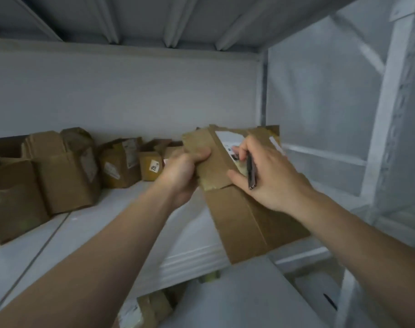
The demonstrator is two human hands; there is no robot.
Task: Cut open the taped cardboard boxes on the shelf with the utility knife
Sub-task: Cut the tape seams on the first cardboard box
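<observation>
A brown cardboard box (244, 216) stands at the front right of the white shelf (130, 223), its near corner past the shelf's edge. My left hand (182, 171) grips the box's left top flap (199, 147), thumb on top. My right hand (270, 174) lies on the box's top by a white label (227, 138). It holds a dark utility knife (251, 171) between thumb and fingers, the knife's end pointing toward me. The blade is hidden.
Several opened cardboard boxes (59, 171) stand along the shelf's back left. A white wall is behind, a shelf underside above, a white upright frame (386, 114) at right. More boxes (149, 308) sit on a lower level below.
</observation>
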